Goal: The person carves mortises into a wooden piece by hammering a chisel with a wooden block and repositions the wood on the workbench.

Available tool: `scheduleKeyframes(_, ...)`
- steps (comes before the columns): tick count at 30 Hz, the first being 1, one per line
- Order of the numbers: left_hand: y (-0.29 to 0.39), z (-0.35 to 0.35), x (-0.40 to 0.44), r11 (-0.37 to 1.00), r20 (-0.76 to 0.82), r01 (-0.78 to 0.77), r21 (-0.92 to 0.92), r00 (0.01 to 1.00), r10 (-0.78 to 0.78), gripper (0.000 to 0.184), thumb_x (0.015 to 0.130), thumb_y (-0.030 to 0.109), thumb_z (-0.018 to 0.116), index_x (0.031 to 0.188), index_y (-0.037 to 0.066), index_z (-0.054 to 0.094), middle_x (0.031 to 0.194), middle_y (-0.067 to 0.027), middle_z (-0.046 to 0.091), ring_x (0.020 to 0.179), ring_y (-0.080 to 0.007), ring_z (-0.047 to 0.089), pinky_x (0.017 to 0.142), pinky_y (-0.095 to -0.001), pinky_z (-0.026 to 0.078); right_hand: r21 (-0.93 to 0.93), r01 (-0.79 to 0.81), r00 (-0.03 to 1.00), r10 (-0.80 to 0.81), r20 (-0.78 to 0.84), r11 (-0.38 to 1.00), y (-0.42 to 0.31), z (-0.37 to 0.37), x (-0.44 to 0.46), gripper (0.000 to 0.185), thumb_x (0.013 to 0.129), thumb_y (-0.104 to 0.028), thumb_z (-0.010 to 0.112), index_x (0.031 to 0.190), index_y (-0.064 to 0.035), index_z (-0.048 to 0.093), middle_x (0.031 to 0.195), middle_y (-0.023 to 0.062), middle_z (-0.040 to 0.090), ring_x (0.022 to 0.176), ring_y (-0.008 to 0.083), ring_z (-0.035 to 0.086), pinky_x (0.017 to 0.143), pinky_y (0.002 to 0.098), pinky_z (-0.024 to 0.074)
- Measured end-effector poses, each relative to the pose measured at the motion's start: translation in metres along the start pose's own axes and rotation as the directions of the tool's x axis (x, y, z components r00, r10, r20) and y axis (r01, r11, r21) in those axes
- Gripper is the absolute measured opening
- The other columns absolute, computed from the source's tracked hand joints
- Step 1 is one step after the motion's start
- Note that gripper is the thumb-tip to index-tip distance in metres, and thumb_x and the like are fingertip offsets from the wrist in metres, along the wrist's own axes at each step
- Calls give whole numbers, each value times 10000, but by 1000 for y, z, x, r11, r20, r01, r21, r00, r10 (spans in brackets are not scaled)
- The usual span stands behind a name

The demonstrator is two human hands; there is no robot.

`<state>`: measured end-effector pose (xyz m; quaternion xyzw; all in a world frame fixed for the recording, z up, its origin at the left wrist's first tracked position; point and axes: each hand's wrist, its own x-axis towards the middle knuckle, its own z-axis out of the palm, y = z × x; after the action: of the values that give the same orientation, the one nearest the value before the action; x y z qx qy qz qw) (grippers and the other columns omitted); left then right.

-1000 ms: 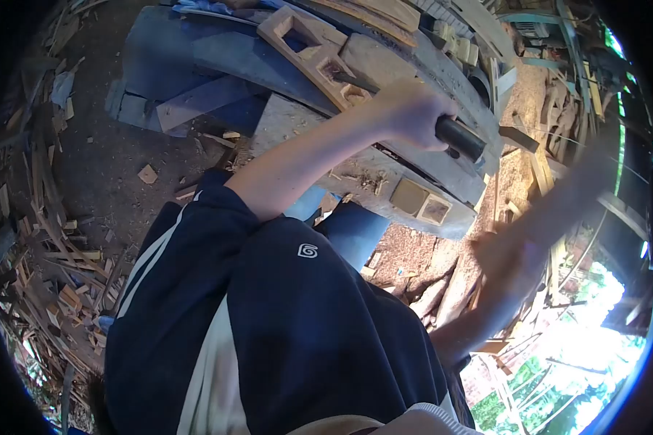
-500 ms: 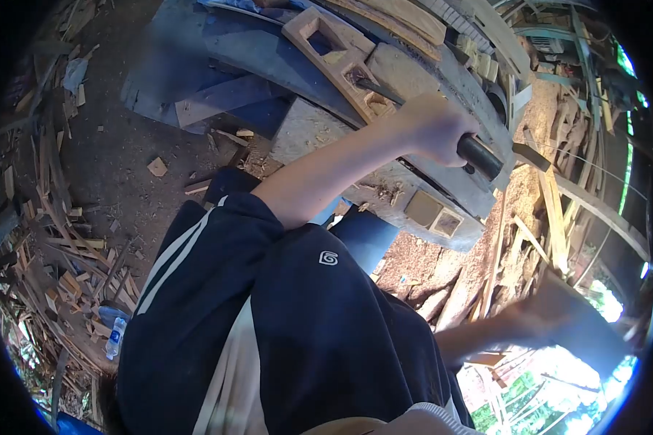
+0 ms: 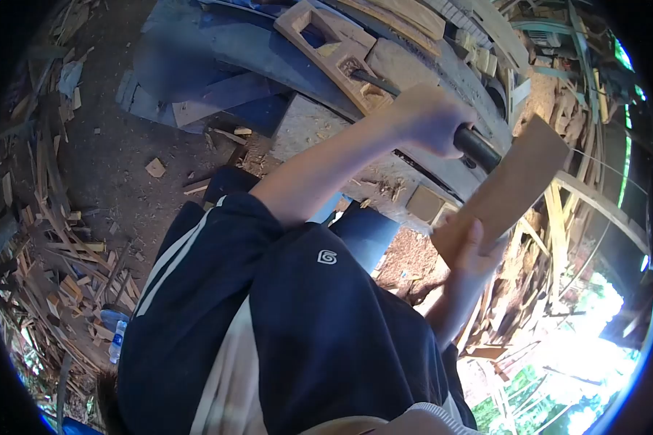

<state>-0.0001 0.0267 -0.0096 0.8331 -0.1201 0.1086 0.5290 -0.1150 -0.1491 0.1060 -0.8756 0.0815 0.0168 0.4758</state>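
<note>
My left hand (image 3: 432, 119) is closed around a chisel with a dark cylindrical handle (image 3: 477, 148). The chisel's metal shaft (image 3: 376, 82) slants into a recess cut in a pale wooden workpiece (image 3: 325, 49), which also has a larger squarish opening; the blade's tip is hidden in the recess. In my right hand (image 3: 479, 254) is a flat wooden block (image 3: 519, 181), gripped near its lower end. The block's side is at the butt of the chisel handle; whether they touch I cannot tell.
A thick wooden bench (image 3: 308, 130) lies beneath the workpiece, with chips and a small block with a square hole (image 3: 422, 204) on it. Scrap wood (image 3: 72, 290) litters the ground at left, near a plastic bottle (image 3: 117, 341). More offcuts (image 3: 555, 217) lie at right.
My right hand has swung the wooden block up and left, from the lower right to the chisel handle's end. My left hand and the chisel stay nearly in place.
</note>
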Motion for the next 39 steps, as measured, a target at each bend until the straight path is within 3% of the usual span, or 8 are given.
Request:
scheduleKeyframes(15,-4,2,-2,997,-88,-78,0,993,77,236,635,320,753,749,161,621,622,-67,616,622,-324,633,559,-443,486,-319,281,954,-298,-6,905,22,-11,19,433,961,-254,588,1265,35,479,1014,211,644,874,276,679,793,371,570)
scheduleKeyframes(17,-7,4,-4,996,-119,-94,2,988,94,232,639,319,752,747,162,619,622,-65,614,623,-322,632,558,-444,485,7,-152,981,150,125,988,-16,-36,17,588,922,-304,656,1357,18,426,1120,220,623,1084,287,621,873,378,537)
scheduleKeyframes(23,-8,-2,-1,996,-141,-87,1,986,86,224,647,314,755,743,166,617,610,-58,605,615,-318,630,555,-444,480,313,438,790,-194,-582,843,-55,-64,19,613,873,-436,638,1224,63,577,1193,216,595,1022,268,615,950,405,510)
scheduleKeyframes(28,-8,1,-3,991,-174,-133,9,976,133,223,653,299,752,729,157,598,586,-69,582,587,-326,615,536,-440,471,-520,509,845,-512,153,685,26,-19,25,511,936,-126,613,1349,67,384,1039,203,644,824,259,691,675,359,594)
scheduleKeyframes(29,-8,-2,-3,990,-172,-137,20,975,138,223,653,299,752,729,157,598,586,-69,582,587,-326,615,536,-440,471,-107,87,996,-85,23,990,3,-23,17,509,944,-181,611,1341,63,408,1013,221,649,786,280,688,667,360,584)
scheduleKeyframes(36,-10,-3,0,993,-152,-117,-13,982,114,229,652,297,751,740,156,594,585,-79,582,582,-330,616,532,-445,469,38,361,775,-277,-568,932,-47,-68,25,562,962,-369,446,1128,156,562,1008,222,656,873,294,673,788,337,567)
scheduleKeyframes(38,-11,-3,1,994,-152,-113,-9,982,110,234,650,299,752,751,156,596,585,-80,583,585,-330,618,534,-443,471,-617,521,841,-480,251,590,21,-51,42,411,974,-237,537,1216,94,508,1016,196,634,839,271,681,765,324,578)
scheduleKeyframes(39,-10,-2,0,997,-135,-78,8,988,79,244,645,302,755,762,154,599,588,-82,586,588,-328,620,534,-441,472,-235,236,968,-250,-31,943,19,0,21,421,952,-165,587,1289,47,447,1040,195,622,836,257,676,745,357,577)
